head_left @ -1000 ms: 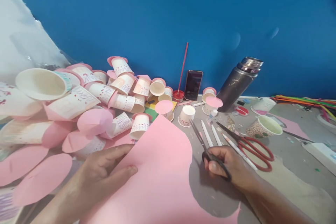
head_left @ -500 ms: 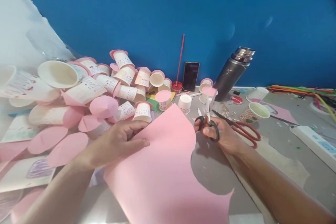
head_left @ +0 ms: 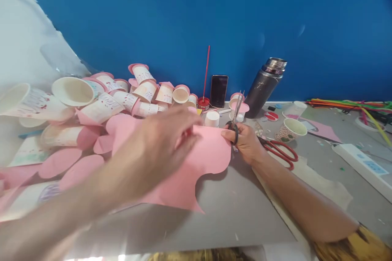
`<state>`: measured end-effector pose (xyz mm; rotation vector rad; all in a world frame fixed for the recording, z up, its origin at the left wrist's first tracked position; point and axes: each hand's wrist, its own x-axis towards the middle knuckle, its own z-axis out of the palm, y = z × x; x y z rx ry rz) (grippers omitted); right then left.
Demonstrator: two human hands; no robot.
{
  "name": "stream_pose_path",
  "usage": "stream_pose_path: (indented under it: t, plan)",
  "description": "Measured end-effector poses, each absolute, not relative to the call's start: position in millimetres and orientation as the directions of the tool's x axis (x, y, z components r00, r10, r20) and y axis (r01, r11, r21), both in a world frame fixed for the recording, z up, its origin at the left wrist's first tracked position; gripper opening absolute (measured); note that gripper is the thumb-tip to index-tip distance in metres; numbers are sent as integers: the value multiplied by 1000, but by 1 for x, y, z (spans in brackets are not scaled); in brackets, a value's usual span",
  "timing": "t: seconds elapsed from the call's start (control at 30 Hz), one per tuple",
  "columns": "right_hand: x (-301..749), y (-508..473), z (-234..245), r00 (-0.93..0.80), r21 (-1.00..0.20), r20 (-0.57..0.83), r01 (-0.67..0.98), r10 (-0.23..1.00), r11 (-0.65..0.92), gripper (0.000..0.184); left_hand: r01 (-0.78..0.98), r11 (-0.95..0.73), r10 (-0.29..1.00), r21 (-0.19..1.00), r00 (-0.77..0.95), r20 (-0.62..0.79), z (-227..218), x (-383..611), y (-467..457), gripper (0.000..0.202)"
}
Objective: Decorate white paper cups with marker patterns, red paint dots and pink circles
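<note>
Scissors [head_left: 235, 119] at paper [head_left: 211, 157] edge
Right hand [head_left: 246, 144] has its grip closed on them, right of paper; left hand [head_left: 167, 140] over it, grip too blurred to tell.

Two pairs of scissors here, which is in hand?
The black-handled scissors, held in the right hand, blades up. The red-handled scissors lie loose on the table beside it.
</note>
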<state>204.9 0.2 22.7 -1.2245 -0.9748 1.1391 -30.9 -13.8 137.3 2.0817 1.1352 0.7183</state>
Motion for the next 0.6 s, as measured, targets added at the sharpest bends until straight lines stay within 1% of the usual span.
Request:
stream_pose_path:
  t: [0.03, 0.07, 0.1, 0.13, 0.17, 0.2, 0.23, 0.27, 0.3, 0.37, 0.43, 0.5, 0.53, 0.57, 0.6]
  plan:
    - [206, 1, 20, 195, -986, -73, -159, 978, -42, 35, 401, -221, 875, 889, 485, -1, 121, -27, -33, 15]
    - [206, 2, 18, 198, -978, -107, -198, 974, -68, 35, 311, 57, 805, 949, 548, -228, 101, -21, -52, 17]
    - [207, 3, 17, 198, -969, -135, -231, 971, -88, 35, 224, 335, 682, 915, 612, -400, 77, -15, -69, 23]
    - [207, 4, 16, 199, -961, -154, -258, 968, -100, 35, 85, 543, 605, 836, 650, -459, 53, -8, -82, 33]
    - [206, 4, 16, 196, -955, -166, -276, 966, -108, 34, -90, 675, 604, 733, 638, -478, 29, 0, -92, 41]
    - [205, 4, 17, 189, -950, -175, -290, 966, -116, 34, -255, 755, 606, 605, 624, -493, 9, 9, -98, 45]
    - [204, 3, 18, 179, -944, -183, -306, 967, -122, 34, -346, 821, 559, 455, 653, -511, -6, 17, -101, 48]
    - [203, 2, 20, 166, -935, -195, -329, 967, -132, 33, -408, 856, 516, 316, 687, -512, -16, 25, -102, 51]
    - [201, -1, 22, 151, -923, -210, -356, 966, -145, 34, -496, 837, 540, 232, 681, -494, -21, 32, -100, 56]
    - [199, -6, 27, 120, -890, -241, -423, 963, -170, 34, -612, 782, 591, 120, 665, -457, -19, 41, -93, 56]
    - [197, -12, 31, 99, -859, -264, -477, 959, -187, 34, -660, 750, 616, 45, 672, -411, -9, 46, -87, 47]
    - [197, -16, 35, 85, -842, -282, -500, 956, -204, 34, -667, 745, 631, 25, 692, -351, 1, 49, -82, 44]
    - [198, -18, 37, 77, -841, -288, -497, 954, -214, 35, -671, 740, 647, 51, 689, -326, 4, 51, -81, 46]
    - [198, -19, 37, 68, -844, -290, -489, 955, -222, 35, -675, 729, 670, 109, 674, -311, 7, 52, -79, 48]
    - [198, -19, 38, 58, -849, -289, -477, 956, -228, 35, -679, 707, 703, 201, 640, -312, 9, 52, -78, 49]
